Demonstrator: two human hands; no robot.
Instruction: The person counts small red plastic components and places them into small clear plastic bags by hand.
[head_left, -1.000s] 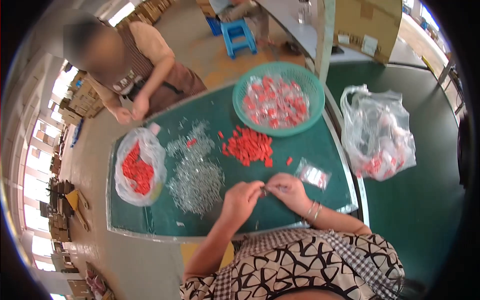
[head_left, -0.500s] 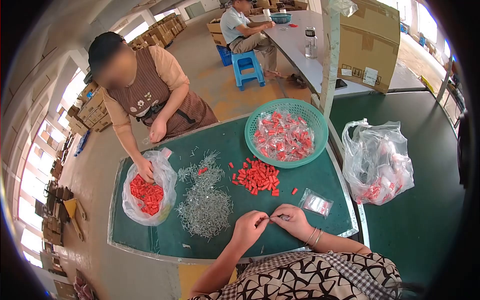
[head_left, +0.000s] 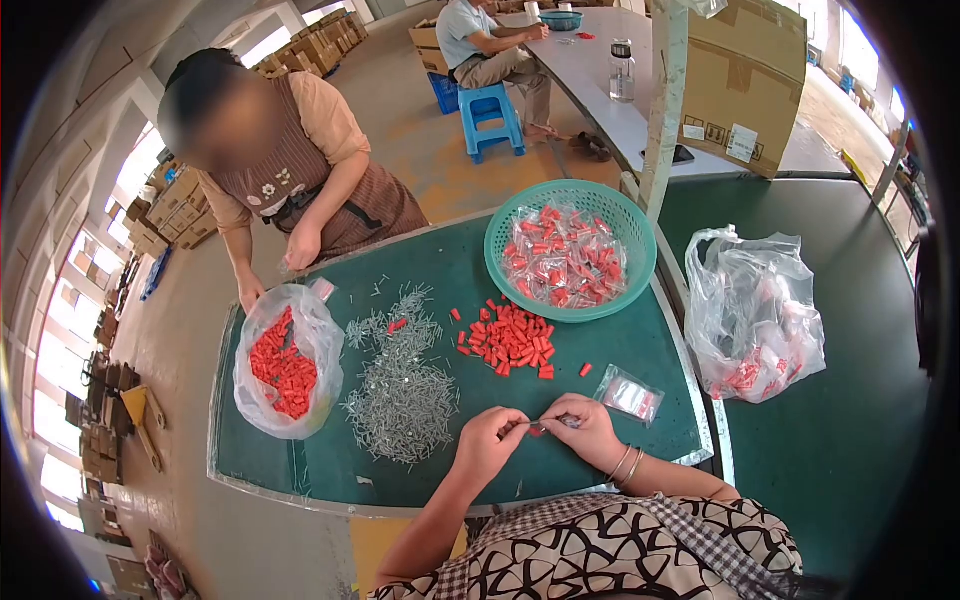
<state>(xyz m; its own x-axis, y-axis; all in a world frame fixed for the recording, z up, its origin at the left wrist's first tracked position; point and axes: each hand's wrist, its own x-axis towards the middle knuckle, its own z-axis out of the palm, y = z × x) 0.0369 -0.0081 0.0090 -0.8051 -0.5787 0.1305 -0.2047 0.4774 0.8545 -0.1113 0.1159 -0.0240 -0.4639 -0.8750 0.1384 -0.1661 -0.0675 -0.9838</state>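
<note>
My left hand (head_left: 492, 437) is closed, its thumb and forefinger pinching one edge of a small clear plastic bag (head_left: 534, 424). Pinching the same bag from the other side is my right hand (head_left: 585, 430), with some silvery screws (head_left: 570, 420) showing at its fingers. A bit of red shows just under the fingertips; its shape is mostly hidden. Beyond my hands lies a pile of red plastic wall plugs (head_left: 510, 338), with one stray plug (head_left: 585, 370) apart. Close by my right hand rests a stack of flat clear bags (head_left: 630, 396). A large heap of screws (head_left: 402, 405) lies to the left.
A green basket (head_left: 640, 285) holds filled bags. Across the table, a co-worker (head_left: 300, 160) stands by a white bag (head_left: 325, 350) of red plugs. A knotted plastic bag (head_left: 755, 325) lies on the right-hand table. A post (head_left: 662, 130) and a carton (head_left: 745, 85) stand behind.
The co-worker's hand has come out of the bag of red plugs to its outer rim. My fingertips have drawn slightly apart, and some red now shows beneath them.
</note>
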